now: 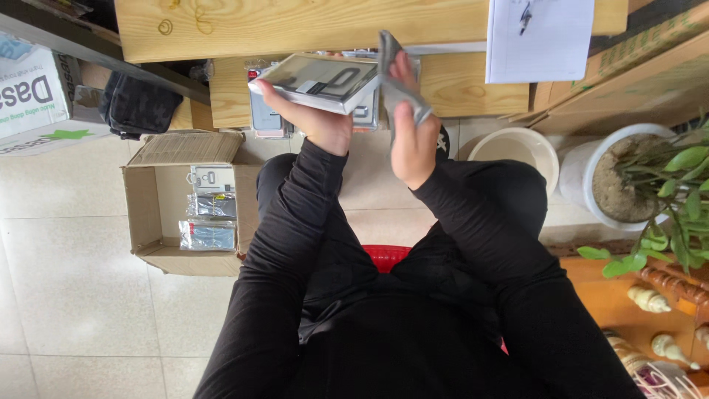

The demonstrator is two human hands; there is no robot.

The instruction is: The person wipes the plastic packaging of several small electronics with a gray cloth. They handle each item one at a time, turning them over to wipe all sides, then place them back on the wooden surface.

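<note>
Left hand [314, 118] holds a flat box [316, 81], glossy plastic-wrapped card. Right hand [412, 144] pinches a grey strip [399, 85], shiny film. Bench [295, 29] at 12 o'clock: pale raw wood, matt. Carton [159, 210] at 9 o'clock: rough brown cardboard. Floor tiles [66, 244] smooth, slightly glossy. Sleeves [295, 214] matt black cloth.

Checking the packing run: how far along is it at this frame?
Done: a few packaged items already lie in the open cardboard box on the floor. In hand: the left hand holds up a flat white box, while the right hand grips a grey plastic sleeve beside it; the box is not in the sleeve. Left: more packages sit on the wooden bench.
</note>
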